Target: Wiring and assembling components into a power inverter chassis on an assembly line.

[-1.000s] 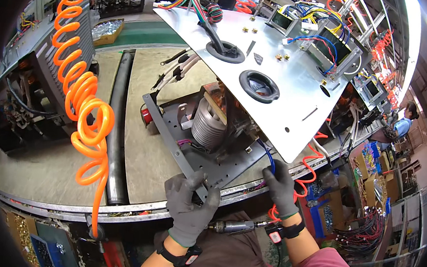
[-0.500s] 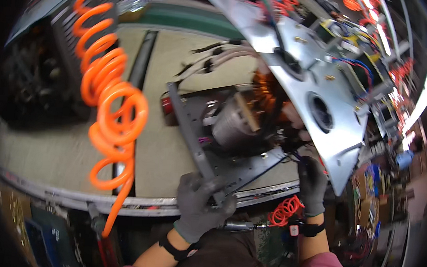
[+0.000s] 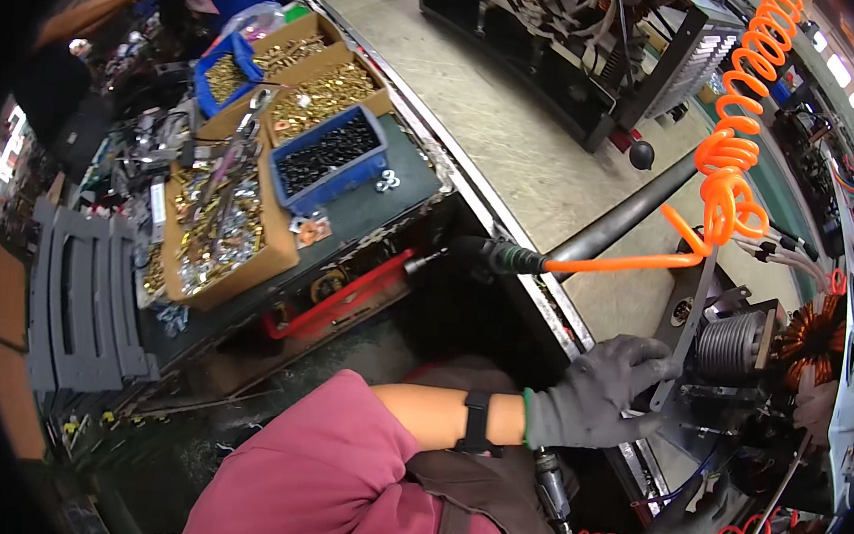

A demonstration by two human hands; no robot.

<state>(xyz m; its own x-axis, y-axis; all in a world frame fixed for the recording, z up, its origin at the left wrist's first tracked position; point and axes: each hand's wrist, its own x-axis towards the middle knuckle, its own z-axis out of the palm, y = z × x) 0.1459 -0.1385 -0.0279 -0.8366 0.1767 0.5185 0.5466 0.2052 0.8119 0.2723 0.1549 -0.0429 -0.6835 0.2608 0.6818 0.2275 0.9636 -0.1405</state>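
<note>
My left hand (image 3: pixel 597 396), in a grey glove, is at the near corner of a dark metal frame (image 3: pixel 685 333). Its fingers bend over the frame's bar, and the thumb lies apart below the corner. On the frame sit a ribbed grey cylinder (image 3: pixel 732 346) and a copper-wound coil (image 3: pixel 810 342). A pale metal panel (image 3: pixel 853 401) stands beyond them at the right. My right hand (image 3: pixel 688 519), gloved dark, is low at the right, beside thin wires below the frame. Shadow hides its fingers in part, so its grip is unclear.
Left, a bench holds cardboard boxes of brass-coloured fasteners (image 3: pixel 325 93), a blue bin of black screws (image 3: pixel 330 159) and grey slotted parts (image 3: pixel 88 301). An orange coiled hose (image 3: pixel 730 180) runs to a tool (image 3: pixel 508 257) by the table edge. Another person's arm (image 3: pixel 101 5) shows far left.
The view has swung left, bringing the fastener bench into sight and shifting the frame to the right side. My left hand remains at the frame's corner, and my right hand stays near the wires.
</note>
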